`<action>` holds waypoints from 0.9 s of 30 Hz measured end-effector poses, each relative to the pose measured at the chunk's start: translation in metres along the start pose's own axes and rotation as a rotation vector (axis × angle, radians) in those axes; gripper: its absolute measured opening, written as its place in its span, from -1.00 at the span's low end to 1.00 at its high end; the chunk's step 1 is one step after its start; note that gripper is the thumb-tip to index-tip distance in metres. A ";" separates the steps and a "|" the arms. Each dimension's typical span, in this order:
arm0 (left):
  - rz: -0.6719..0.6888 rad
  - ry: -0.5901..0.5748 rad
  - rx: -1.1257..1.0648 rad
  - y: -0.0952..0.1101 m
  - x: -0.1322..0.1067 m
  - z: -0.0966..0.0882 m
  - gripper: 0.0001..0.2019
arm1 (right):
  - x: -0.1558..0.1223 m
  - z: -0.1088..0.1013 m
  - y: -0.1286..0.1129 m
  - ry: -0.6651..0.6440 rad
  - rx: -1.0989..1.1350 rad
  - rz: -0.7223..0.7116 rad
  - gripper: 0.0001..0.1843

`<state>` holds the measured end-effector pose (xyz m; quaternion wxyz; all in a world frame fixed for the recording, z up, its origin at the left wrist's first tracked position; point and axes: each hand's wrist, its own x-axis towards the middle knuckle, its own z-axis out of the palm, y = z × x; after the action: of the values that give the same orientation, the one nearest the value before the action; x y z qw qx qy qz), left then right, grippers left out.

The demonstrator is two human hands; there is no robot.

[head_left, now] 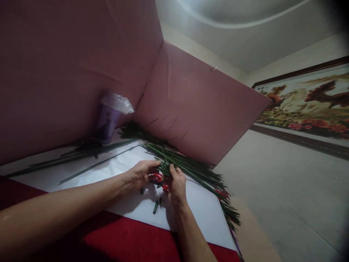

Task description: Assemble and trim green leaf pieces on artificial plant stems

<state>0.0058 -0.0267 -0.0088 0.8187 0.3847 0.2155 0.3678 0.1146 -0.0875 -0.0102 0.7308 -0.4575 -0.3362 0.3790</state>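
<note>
My left hand (pixel 143 172) and my right hand (pixel 177 182) pinch a small piece of folded green leaf (pixel 164 167) between them, above a white board (pixel 122 203). Both hands have thumbs and fingertips pressed together on it. Red loops like scissors handles (pixel 156 177) show below the leaf piece, partly behind my fingers; I cannot tell whether they lie on the board or touch my hands. Short green leaf scraps (pixel 155 207) lie on the board just under my hands.
Long green leaves (pixel 188 165) lie piled along the board's back and right side, with more strips (pixel 89 153) at the left. A purple cup (pixel 108 122) with clear plastic on top stands against pink panels (pixel 196 105). Red cloth (pixel 131 236) covers the near edge.
</note>
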 end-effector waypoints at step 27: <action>0.061 0.038 0.091 -0.001 0.000 0.003 -0.88 | 0.006 -0.010 0.006 0.099 -0.309 -0.248 -0.62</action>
<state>0.0081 -0.0285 -0.0073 0.7846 0.4206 0.2358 0.3897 0.1241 -0.0843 -0.0184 0.7086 -0.5373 -0.4077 0.2073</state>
